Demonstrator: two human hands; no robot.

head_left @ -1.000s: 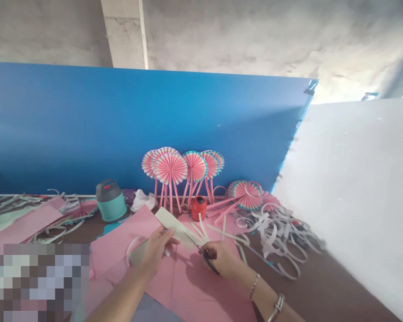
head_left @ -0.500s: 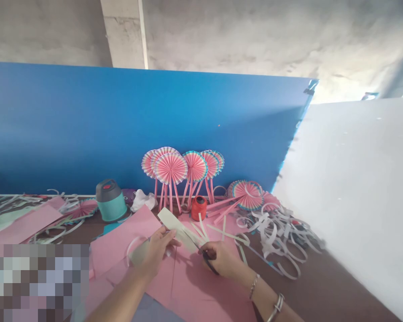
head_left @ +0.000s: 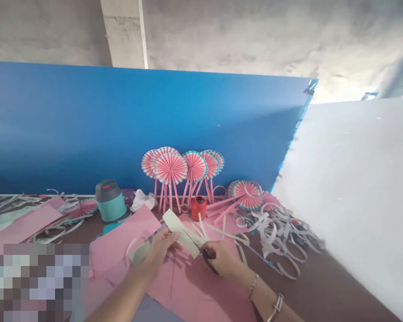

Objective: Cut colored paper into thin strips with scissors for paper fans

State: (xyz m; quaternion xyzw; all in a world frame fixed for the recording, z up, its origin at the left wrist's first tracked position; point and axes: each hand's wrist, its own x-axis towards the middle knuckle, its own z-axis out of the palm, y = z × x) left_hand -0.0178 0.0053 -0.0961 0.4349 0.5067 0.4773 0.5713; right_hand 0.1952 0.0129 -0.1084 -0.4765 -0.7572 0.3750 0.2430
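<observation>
Both forearms (head_left: 127, 288) angle inward, the left hand (head_left: 160, 251) pinching pale paper (head_left: 173, 223), the right hand (head_left: 224, 259) gripping scissors (head_left: 208, 263).

The view is bright. It is brightest at the far right, where the flat white wall (head_left: 362, 188) is so pale that hardly any marks show. The rough grey concrete ceiling (head_left: 238, 36) looks darker on the left. A slanted shadow lies on the right part of the long smooth blue board (head_left: 87, 120), and its middle looks bright. Under the bare right hand (head_left: 223, 259), a soft shadow falls on the flat pink paper sheet (head_left: 188, 290). The curly white paper strips (head_left: 275, 232) look a bit smeary. Big coloured squares hide the bottom left corner.
</observation>
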